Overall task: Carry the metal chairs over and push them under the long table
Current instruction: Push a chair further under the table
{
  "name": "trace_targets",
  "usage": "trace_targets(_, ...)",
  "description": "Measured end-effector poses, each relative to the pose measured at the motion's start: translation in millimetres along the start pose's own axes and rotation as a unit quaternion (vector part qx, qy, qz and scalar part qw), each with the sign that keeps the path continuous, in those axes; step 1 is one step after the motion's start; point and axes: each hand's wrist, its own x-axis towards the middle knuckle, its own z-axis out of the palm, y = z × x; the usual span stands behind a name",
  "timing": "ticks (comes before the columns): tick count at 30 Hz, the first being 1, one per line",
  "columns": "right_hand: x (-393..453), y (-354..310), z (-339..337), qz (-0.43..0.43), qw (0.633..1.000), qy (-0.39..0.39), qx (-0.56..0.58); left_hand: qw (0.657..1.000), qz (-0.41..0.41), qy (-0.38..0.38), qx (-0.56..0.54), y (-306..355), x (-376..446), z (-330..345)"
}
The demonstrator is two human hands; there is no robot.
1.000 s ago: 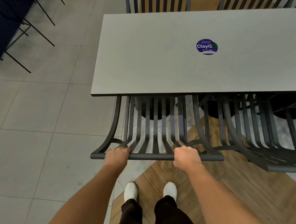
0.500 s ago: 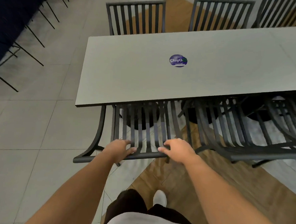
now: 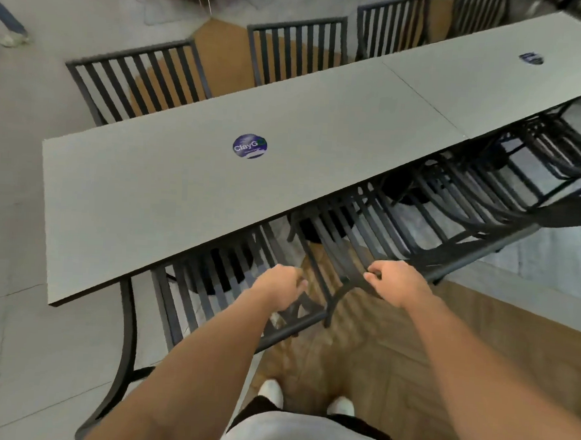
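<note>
So the long grey table [image 3: 182,192] takes up most of the view, running from the lower left up to the far right, and it's really two tops butted together with a seam [image 3: 422,98] between them. Everything else sits around that table.

On its near side, a row of dark slatted metal chairs is tucked under the edge. The nearest chair [image 3: 189,302] is right below the table's left end, its seat mostly under the top and its backrest bar sticking out toward the person. The next chair [image 3: 376,238] is beside it to the right, also pushed in, and more chairs [image 3: 522,186] trail off under the far end, pretty blurry. On the table's far side, three more chair backs [image 3: 144,78] stand against the edge.

The floor [image 3: 13,332] is grey tile left of the table and wood herringbone beneath the person.

Both hands are off the chairs' top bars as far as I can tell. The left hand [image 3: 280,287] hangs over the nearest chair's back with fingers loosely curled, holding nothing. The right hand [image 3: 397,280] is likewise loosely curled just above the next chair's back.

A round blue sticker [image 3: 250,146] sits mid-table, another [image 3: 531,58] on the far top.
</note>
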Motion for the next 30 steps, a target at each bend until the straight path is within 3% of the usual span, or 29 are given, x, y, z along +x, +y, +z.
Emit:
trace_targets(9,24,68,-30,0.020,0.999,0.022,0.015,0.999,0.036,0.004,0.033,66,62,-12)
trace_targets(22,121,218,-96,-0.116,0.988,-0.048,-0.092,0.990,-0.119,0.049,-0.064,195,130,51)
trace_targets(30,147,274,-123,-0.104,0.988,-0.067,-0.096,0.979,-0.153,0.075,-0.107,235,145,64)
